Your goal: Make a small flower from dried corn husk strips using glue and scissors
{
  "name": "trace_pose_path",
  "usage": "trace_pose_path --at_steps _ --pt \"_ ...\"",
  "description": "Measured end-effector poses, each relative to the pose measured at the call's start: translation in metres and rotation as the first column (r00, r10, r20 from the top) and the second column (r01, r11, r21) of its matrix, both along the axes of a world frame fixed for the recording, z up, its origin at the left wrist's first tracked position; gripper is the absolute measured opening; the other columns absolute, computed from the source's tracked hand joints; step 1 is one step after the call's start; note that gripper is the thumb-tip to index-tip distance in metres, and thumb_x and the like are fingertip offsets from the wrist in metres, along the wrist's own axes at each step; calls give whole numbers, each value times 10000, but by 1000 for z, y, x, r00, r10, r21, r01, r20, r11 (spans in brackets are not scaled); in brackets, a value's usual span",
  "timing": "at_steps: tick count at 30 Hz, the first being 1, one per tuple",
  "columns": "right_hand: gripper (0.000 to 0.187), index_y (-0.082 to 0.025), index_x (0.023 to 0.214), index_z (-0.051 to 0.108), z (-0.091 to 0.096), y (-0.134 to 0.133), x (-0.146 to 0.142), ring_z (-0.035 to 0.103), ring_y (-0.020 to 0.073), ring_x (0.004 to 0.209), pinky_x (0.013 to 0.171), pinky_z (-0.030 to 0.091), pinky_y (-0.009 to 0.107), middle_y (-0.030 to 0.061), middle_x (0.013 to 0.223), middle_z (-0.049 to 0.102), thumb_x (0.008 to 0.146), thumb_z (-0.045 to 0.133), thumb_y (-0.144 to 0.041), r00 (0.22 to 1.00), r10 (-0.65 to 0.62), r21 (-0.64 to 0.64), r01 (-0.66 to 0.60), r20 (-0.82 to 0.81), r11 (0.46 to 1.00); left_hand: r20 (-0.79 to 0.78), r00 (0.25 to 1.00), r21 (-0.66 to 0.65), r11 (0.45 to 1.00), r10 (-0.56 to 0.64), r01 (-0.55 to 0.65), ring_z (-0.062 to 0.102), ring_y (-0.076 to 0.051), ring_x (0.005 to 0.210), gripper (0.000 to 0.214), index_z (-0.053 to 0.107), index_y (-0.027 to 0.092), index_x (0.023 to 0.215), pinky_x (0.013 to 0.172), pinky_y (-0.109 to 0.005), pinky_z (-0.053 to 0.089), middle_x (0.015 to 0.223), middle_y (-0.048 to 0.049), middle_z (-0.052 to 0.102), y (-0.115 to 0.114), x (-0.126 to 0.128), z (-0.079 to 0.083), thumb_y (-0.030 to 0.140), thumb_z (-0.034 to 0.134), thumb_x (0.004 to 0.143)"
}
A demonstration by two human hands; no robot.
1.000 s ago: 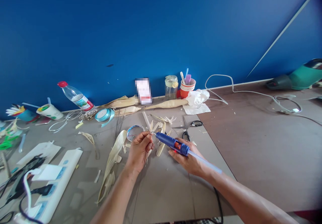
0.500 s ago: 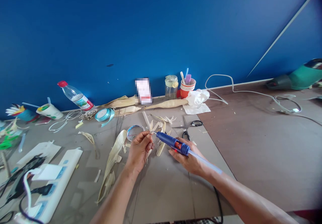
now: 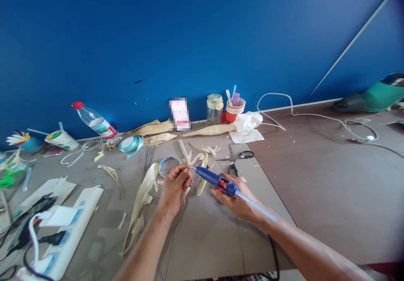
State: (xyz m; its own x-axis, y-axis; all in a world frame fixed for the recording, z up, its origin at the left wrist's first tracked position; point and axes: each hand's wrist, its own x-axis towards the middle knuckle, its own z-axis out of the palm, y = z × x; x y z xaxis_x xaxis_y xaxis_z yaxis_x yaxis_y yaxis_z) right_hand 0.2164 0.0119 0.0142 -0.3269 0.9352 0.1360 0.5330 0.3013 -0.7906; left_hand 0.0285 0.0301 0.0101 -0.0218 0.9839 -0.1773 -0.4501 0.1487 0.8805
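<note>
My left hand point(image 3: 176, 186) is closed in a pinch on a small piece of dried corn husk point(image 3: 190, 159), whose pale tips stick up above the fingers. Wrapped in my right hand point(image 3: 236, 197) is a blue hot glue gun point(image 3: 211, 176), with a translucent glue stick point(image 3: 257, 206) poking out of its back. The gun's nozzle points left and meets the husk at my left fingertips; whether it touches is too small to tell. More husk strips point(image 3: 202, 180) lie just behind and between the hands. A long husk point(image 3: 140, 209) lies left of my left wrist.
Black scissors point(image 3: 235, 161) lie beyond my right hand. A tape roll point(image 3: 168, 166), a teal ribbon spool point(image 3: 129, 143) and a tilted bottle point(image 3: 97, 123) stand further back. At left is a white power strip point(image 3: 77, 230) with plugs and cables. A paper cup point(image 3: 235, 112) stands by the blue wall.
Almost nothing differs. Both hands keep their grip, and the glue gun stays at the husk with at most a tiny shift.
</note>
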Motion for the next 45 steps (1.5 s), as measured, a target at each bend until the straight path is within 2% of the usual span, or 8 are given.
trace_pose_path --at_steps 25,33,40,45 --pt "226 -199 631 389 2 1 1 355 93 489 489 291 223 -27 578 455 776 506 -328 999 6 -3 -6 49 1000 -4 1000 -16 1000 5 -5 385 -25 428 202 606 159 808 518 -205 375 574 55 520 0 0 -1 277 708 680" --pt "232 -198 628 386 2 1 0 346 90 491 484 291 223 -30 575 445 773 509 -331 999 11 -16 -11 31 1000 -1 1000 -15 1000 -1 1 375 -21 427 190 600 160 800 520 -203 375 574 58 517 1 1 -1 276 700 686" --pt "204 -195 631 401 0 1 2 294 79 483 452 284 207 -50 540 390 763 517 -297 995 -44 -67 38 -86 997 -15 1000 -21 1000 1 -2 381 -21 426 185 617 157 794 512 -201 373 577 53 520 0 0 -2 280 702 685" --pt "210 -195 637 401 0 1 3 301 82 488 466 281 216 -45 553 410 768 522 -304 999 3 -23 -4 -54 1000 8 1000 -15 1000 4 -4 388 -19 426 174 613 161 794 515 -197 379 569 54 526 0 0 -2 263 702 685"
